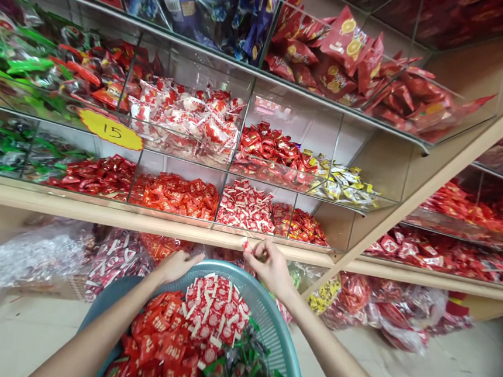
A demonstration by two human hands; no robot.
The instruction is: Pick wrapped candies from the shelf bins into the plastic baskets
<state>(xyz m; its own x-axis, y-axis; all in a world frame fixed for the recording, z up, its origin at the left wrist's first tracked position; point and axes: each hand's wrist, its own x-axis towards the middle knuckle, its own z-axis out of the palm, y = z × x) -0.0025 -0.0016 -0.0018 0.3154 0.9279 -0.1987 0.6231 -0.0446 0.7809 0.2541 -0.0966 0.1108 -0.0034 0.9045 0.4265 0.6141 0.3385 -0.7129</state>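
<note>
My right hand [271, 266] is closed in a pinch on a small red-and-white wrapped candy [246, 245], just above the far rim of a teal plastic basket [292, 350]. My left hand [178, 266] is at the basket's far left rim, thumb side pointing right; its other fingers are hidden, so I cannot tell whether it grips the rim. In the basket lie red-and-white wrapped candies [218, 309], red-orange packets [163, 339] and dark green-wrapped pieces [245, 364]. Similar red-and-white candies [247, 206] fill a bottom shelf compartment in front of my hands.
Clear-fronted shelves hold red packets [180, 197], yellow-and-white candies [349, 182] and orange-printed red bags [346, 38]. A yellow tag [110, 129] reads 15. A wooden ledge [182, 224] runs along the shelf bottom. Plastic bags [29, 254] lie under it on the tiled floor [451, 370].
</note>
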